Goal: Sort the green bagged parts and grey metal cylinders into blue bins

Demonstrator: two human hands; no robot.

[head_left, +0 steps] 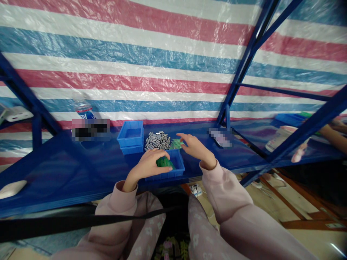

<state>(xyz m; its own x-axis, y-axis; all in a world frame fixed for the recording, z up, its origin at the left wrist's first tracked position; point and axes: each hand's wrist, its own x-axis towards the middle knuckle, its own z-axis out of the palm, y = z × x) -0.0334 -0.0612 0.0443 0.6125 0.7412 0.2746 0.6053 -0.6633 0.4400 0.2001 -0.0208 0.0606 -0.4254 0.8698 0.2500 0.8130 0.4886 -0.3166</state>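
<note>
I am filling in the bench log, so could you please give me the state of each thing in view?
Left hand: curled over green pieces in the near bin.
Right hand: open, fingers spread, reaching toward the pile.
Near blue bin: upright, holds green pieces.
Far blue bin: upright, looks empty.
Metal pieces: loose pile on shelf.
Water bottle: upright.

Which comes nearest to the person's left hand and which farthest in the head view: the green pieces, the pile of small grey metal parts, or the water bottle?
Measured from the left hand:
1. Green pieces: under its fingers, inside the near blue bin.
2. Pile of grey metal parts: just behind, toward the tarp.
3. Water bottle: far back on the left.
</note>
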